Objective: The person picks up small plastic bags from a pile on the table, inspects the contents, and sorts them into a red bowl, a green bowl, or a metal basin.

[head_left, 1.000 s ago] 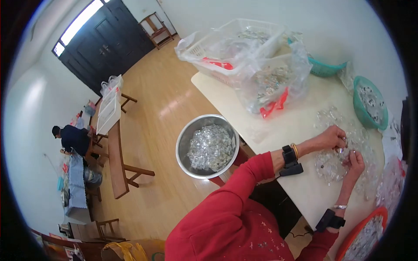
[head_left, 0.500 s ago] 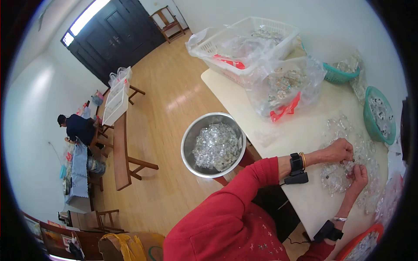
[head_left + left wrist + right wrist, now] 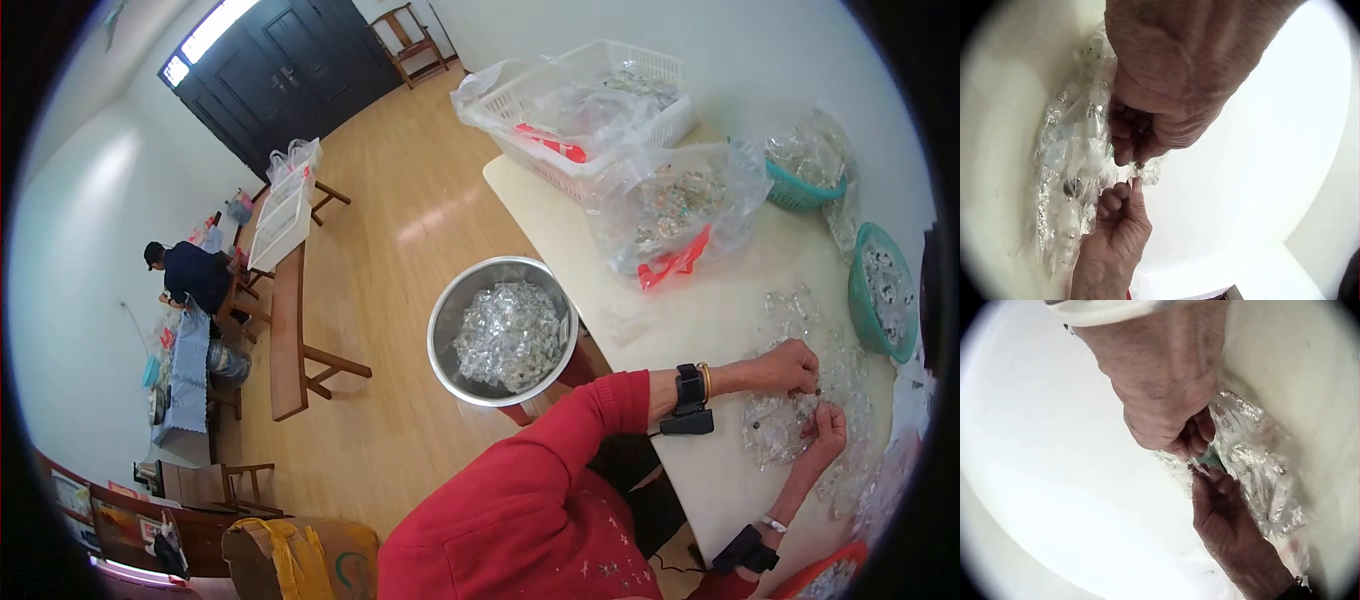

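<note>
Over a pile of small clear plastic packets [image 3: 775,430] on the cream table, my two hands work close together. Curled fingers of my left hand [image 3: 785,366], the one with the gold bracelet, pinch a small piece of clear plastic [image 3: 1200,467]. My right hand [image 3: 826,432], wearing a silver bracelet, meets it with thumb and fingertips at the same piece. Seen from the left wrist, a small dark bit [image 3: 1140,165] shows between the fingertips. Silvery and dark beads [image 3: 1072,187] show inside the packets beside the hands. My fingers partly hide the piece.
Along the wall side stand green baskets [image 3: 862,300] of packets. A white basket [image 3: 570,180] and a clear bag [image 3: 690,200] sit at the table's far end. A steel basin [image 3: 440,345] of packets stands beside the table. Another person [image 3: 195,275] works across the room.
The head view has turned, so the room and table things sit further right in it. Both hands stay close together over the packets, with small finger movements.
</note>
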Demonstrator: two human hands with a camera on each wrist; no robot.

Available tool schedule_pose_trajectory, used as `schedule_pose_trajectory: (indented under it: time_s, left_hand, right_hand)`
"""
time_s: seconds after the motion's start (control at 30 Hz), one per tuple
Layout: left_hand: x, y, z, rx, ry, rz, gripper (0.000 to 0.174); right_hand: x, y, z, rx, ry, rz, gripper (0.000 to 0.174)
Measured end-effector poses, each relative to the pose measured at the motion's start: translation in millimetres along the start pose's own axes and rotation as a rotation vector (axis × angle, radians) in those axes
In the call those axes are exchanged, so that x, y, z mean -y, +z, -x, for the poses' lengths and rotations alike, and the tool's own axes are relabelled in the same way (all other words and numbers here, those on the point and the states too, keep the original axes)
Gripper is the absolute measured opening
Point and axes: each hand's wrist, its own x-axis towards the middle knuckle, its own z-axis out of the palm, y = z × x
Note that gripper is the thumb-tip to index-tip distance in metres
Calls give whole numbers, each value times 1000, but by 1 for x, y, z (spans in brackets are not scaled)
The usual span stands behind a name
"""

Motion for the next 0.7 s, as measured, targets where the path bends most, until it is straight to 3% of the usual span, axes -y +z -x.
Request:
schedule_pose_trajectory:
  time_s: [0.37, 0.7]
  left_hand:
    - [13, 0, -6, 11, 46, 149, 10]
    - [8, -1, -3, 6, 38, 41, 11]
  right_hand:
    - [14, 15, 8, -58, -5, 22, 11]
    - [7, 3, 4, 63, -21, 26, 12]
